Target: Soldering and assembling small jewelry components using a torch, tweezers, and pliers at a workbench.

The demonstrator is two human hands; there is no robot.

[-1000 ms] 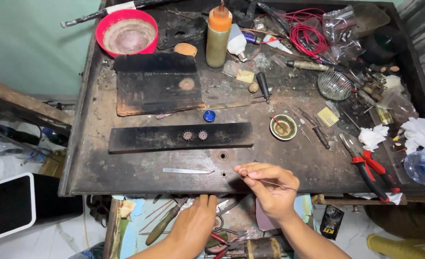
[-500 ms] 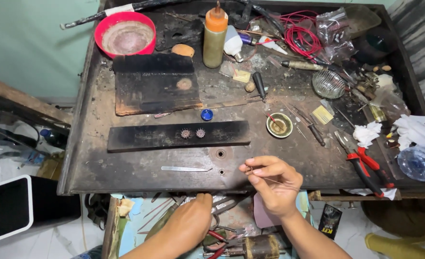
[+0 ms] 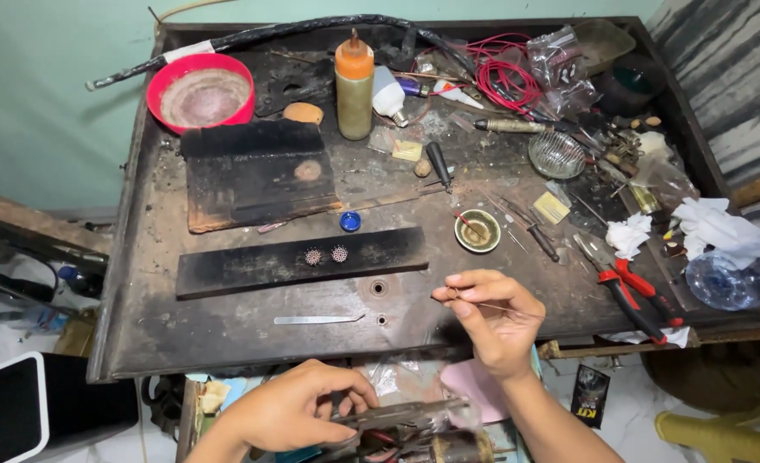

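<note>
Landmark: long black strip on desk.

- Right hand closed in pinch on thin wire, held just right of strip's end, over front desk edge. Hand raised slightly compared with a second ago; wire kept level.
- Left hand below strip, off desk front, curled on pliers-like tool; shifted rightward toward tool since earlier frames.
- Two small round beaded pieces untouched on strip.
- Flat metal file just below strip, unmoved.
- Judged: wire work in hand, tool being taken up.
</note>
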